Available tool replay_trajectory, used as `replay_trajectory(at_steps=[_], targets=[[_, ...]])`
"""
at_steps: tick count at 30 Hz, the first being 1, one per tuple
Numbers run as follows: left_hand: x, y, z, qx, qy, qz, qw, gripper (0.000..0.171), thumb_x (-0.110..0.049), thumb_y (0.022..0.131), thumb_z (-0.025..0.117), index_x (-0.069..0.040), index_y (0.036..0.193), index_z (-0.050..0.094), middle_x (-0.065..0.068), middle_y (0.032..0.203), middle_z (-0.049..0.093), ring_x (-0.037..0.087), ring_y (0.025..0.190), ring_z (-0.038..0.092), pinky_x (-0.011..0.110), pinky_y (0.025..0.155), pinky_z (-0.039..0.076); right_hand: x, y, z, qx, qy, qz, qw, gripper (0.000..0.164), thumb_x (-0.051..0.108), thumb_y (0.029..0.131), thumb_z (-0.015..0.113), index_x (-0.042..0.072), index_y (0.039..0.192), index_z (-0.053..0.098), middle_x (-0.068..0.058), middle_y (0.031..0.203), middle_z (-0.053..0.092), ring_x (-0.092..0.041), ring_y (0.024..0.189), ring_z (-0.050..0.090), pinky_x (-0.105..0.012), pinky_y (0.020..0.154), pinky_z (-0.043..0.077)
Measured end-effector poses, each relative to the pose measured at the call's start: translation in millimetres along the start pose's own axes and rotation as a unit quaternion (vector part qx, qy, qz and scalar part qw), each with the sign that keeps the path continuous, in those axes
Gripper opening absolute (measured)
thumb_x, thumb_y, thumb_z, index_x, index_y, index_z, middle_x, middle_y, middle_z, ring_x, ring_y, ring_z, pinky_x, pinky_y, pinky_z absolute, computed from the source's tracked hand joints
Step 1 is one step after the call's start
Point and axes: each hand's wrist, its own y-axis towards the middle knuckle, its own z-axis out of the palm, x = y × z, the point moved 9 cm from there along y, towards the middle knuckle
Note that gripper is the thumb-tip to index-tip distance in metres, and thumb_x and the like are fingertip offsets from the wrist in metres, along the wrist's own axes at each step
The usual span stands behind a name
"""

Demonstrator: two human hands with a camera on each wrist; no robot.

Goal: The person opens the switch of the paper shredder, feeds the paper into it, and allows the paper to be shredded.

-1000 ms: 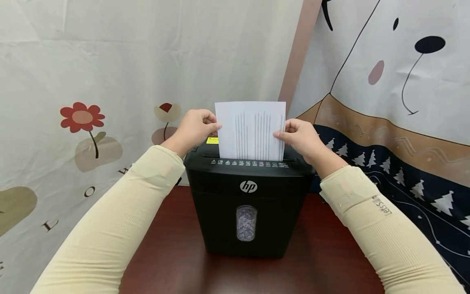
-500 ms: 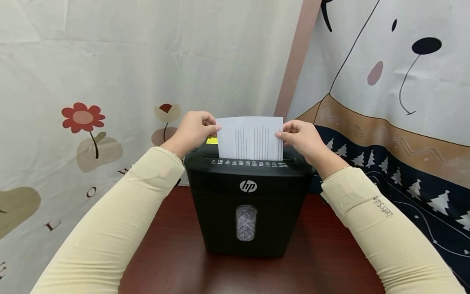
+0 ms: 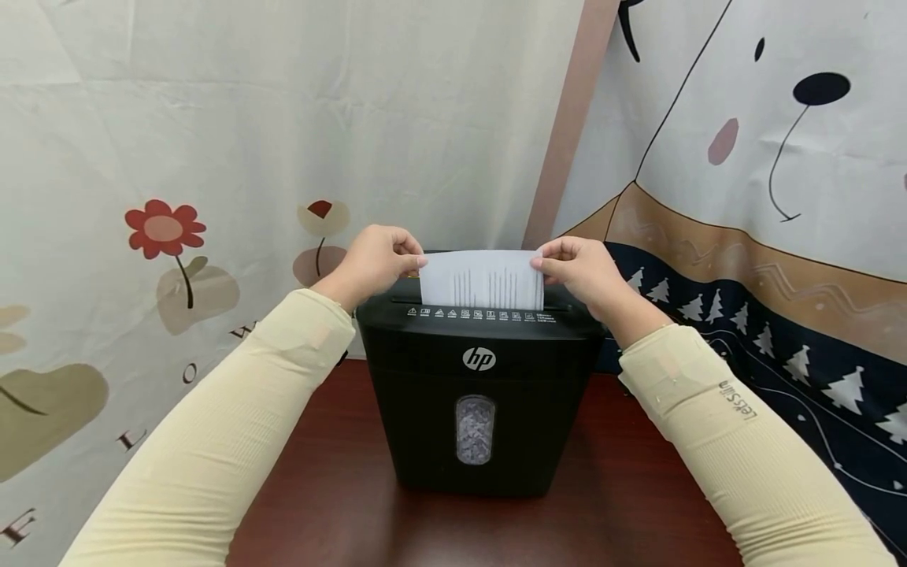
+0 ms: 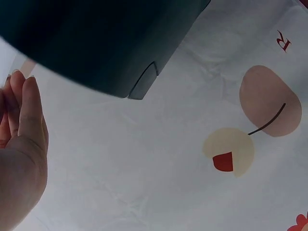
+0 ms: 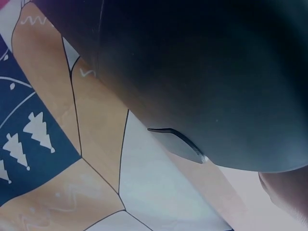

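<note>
A white sheet of paper [image 3: 482, 280] printed with dark vertical lines stands upright in the top slot of a black paper shredder [image 3: 478, 394]. My left hand [image 3: 375, 256] pinches its upper left corner between thumb and fingers. At the upper right corner my right hand [image 3: 577, 266] pinches it the same way. The sheet's lower part is hidden inside the slot. Both wrist views show mostly the shredder's dark side, with part of the left hand [image 4: 24, 139] at the left edge and a blurred bit of the right hand [image 5: 286, 192] at lower right.
The shredder stands on a dark red-brown table [image 3: 319, 480], and white shreds show through its front window [image 3: 475, 430]. A pale curtain [image 3: 234, 118] with flowers hangs close behind. At right hangs a cloth [image 3: 723, 228] with a bear and white trees.
The paper has sunk steadily into the slot, so much less of it stands above the shredder. Both hands keep their pinch and have come down slightly with it.
</note>
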Motion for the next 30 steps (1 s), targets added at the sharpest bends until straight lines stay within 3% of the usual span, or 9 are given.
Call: replay_trajectory(at_steps=[9, 16, 22, 30], targets=[[5.3, -1.3, 4.3, 0.012, 0.005, -0.005, 0.9999, 0.016, -0.013, 0.097, 0.058, 0.0, 0.101, 0.066, 0.014, 0.095, 0.065, 0.027, 0.091, 0.062, 0.036, 0.081, 0.051, -5.9, -0.2, 3.4, 0.012, -0.036, 0.006, 0.999, 0.027, 0.022, 0.093, 0.066, 0.002, 0.111, 0.065, -0.013, 0.112, 0.066, -0.022, 0.093, 0.064, -0.037, 0.092, 0.05], [2.8, -1.3, 4.4, 0.01, 0.005, 0.003, 0.9999, 0.017, -0.012, 0.098, 0.058, 0.002, 0.103, 0.066, 0.012, 0.091, 0.065, 0.027, 0.089, 0.061, 0.033, 0.077, 0.05, -5.7, -1.3, 3.5, 0.023, -0.051, -0.016, 0.998, 0.026, 0.016, 0.094, 0.065, -0.001, 0.113, 0.064, -0.015, 0.112, 0.065, -0.024, 0.096, 0.064, -0.039, 0.091, 0.052], [-1.1, -4.6, 2.9, -0.004, 0.026, 0.023, 0.9994, 0.015, -0.012, 0.097, 0.059, 0.0, 0.102, 0.065, 0.012, 0.09, 0.064, 0.026, 0.085, 0.057, 0.034, 0.075, 0.047, -6.5, -2.9, 0.5, 0.02, -0.053, -0.019, 0.998, 0.026, 0.015, 0.094, 0.063, -0.001, 0.115, 0.063, -0.016, 0.111, 0.065, -0.025, 0.095, 0.063, -0.039, 0.091, 0.052], [-5.4, -14.8, 2.2, -0.027, 0.078, 0.063, 0.9946, 0.013, -0.013, 0.096, 0.059, -0.003, 0.103, 0.063, 0.012, 0.101, 0.065, 0.026, 0.093, 0.058, 0.039, 0.083, 0.049, -7.4, -9.0, -3.1, 0.001, -0.079, -0.04, 0.996, 0.021, 0.015, 0.094, 0.063, 0.002, 0.111, 0.064, -0.015, 0.107, 0.066, -0.024, 0.095, 0.06, -0.036, 0.085, 0.051]])
